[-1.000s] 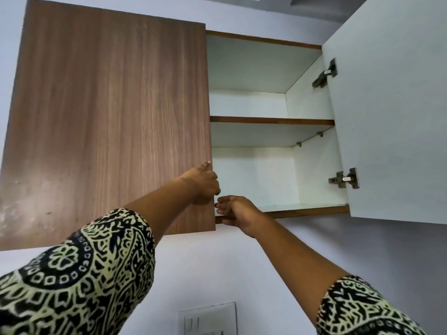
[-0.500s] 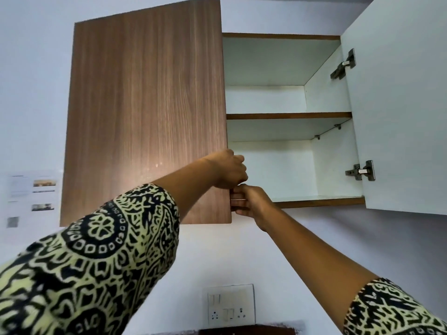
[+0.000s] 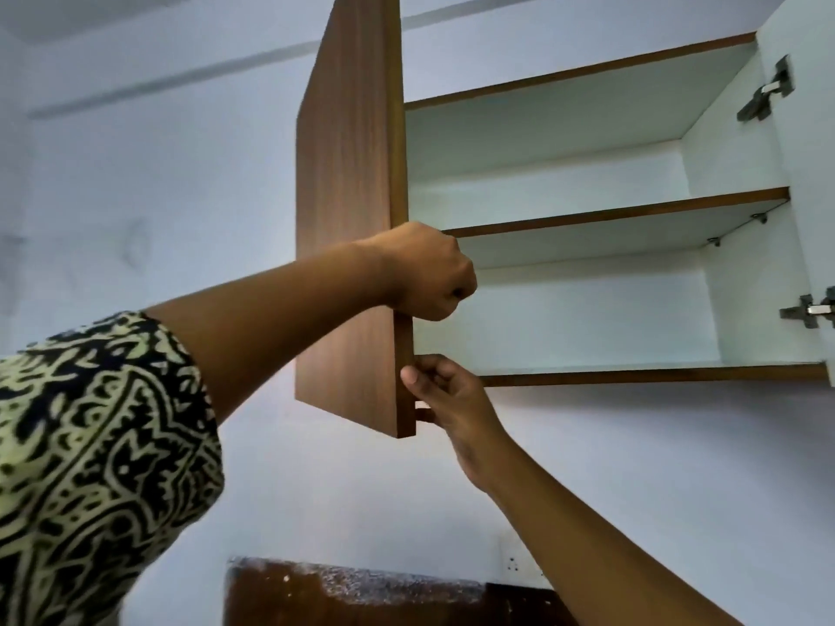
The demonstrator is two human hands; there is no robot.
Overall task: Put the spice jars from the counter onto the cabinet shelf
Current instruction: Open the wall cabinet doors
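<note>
The left hand (image 3: 429, 273) is a closed fist wrapped round the free edge of the left door (image 3: 348, 219), at centre frame. Just below, the right hand (image 3: 445, 395) pinches the same edge near its lower corner, with the thumb (image 3: 411, 377) on the front and the curled fingers behind. A short stretch of edge shows between the two hands.

Half a second ago this door lay flat against the cabinet with the hands touching. Now it has swung out and is seen almost edge-on.

The task's shelves fill the right half of the frame: the middle shelf (image 3: 610, 214) and the bottom shelf (image 3: 632, 375), both white with brown front edges. The right door (image 3: 813, 219) stands wide open at the right edge, with its two hinges (image 3: 768, 92) in view.

The view has also shifted. The wall socket (image 3: 513, 562), earlier at bottom centre, now shows only a blurred corner at lower right, any marking too small to read. A dark brown speckled slab (image 3: 361, 594) runs along the bottom. A patterned sleeve (image 3: 90, 445) fills the lower left.
</note>
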